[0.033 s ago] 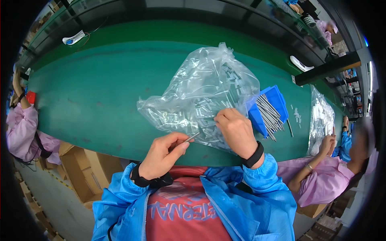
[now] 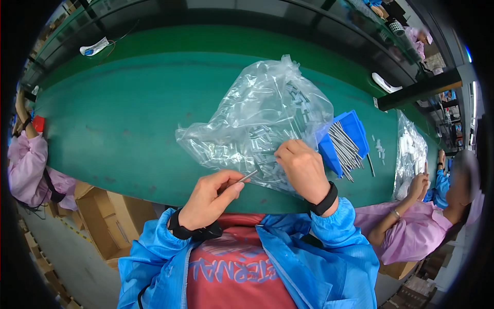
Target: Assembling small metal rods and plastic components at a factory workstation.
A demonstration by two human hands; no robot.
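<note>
In the head view, the left hand (image 2: 208,198), just below the middle of the frame, pinches a thin metal rod (image 2: 249,176) between thumb and fingers. The rod sticks out past the fingertips toward the upper right, its free end pointing at the clear plastic bag (image 2: 242,108). The right hand (image 2: 302,167), right of centre, has its fingers bent and drawn together at the bag's lower right part, where many small clear tubes (image 2: 262,146) lie; whether it grips one cannot be told. The rod's free end is to the left of this hand and apart from it.

Just right of the bag, a blue tray (image 2: 332,158) bears a pile of similar rods (image 2: 346,147). More small pieces (image 2: 380,148) lie farther right on the green table (image 2: 128,123). A cardboard box (image 2: 105,206) stands at the lower left.
</note>
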